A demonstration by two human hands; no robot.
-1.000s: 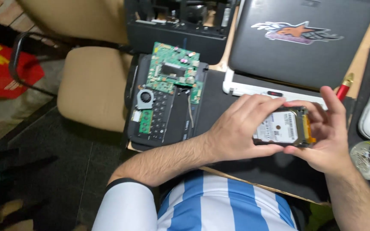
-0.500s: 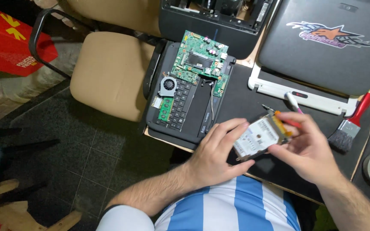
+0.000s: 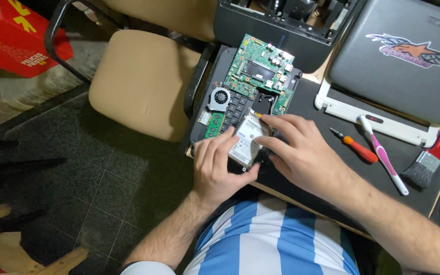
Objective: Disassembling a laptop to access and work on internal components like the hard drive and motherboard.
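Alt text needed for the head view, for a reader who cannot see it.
Both hands, left hand and right hand, hold a silver hard drive over an opened laptop base with a green circuit board. A screwdriver, toothbrush and paintbrush lie to the right.

We find the opened laptop base at the left edge of the table, with the circuit board on its far half and the fan at its left. The hard drive lies on the near half — left hand and right hand on either side. Right of these lie the screwdriver, toothbrush and brush; behind them, the closed laptop. The chair stands left of the table.
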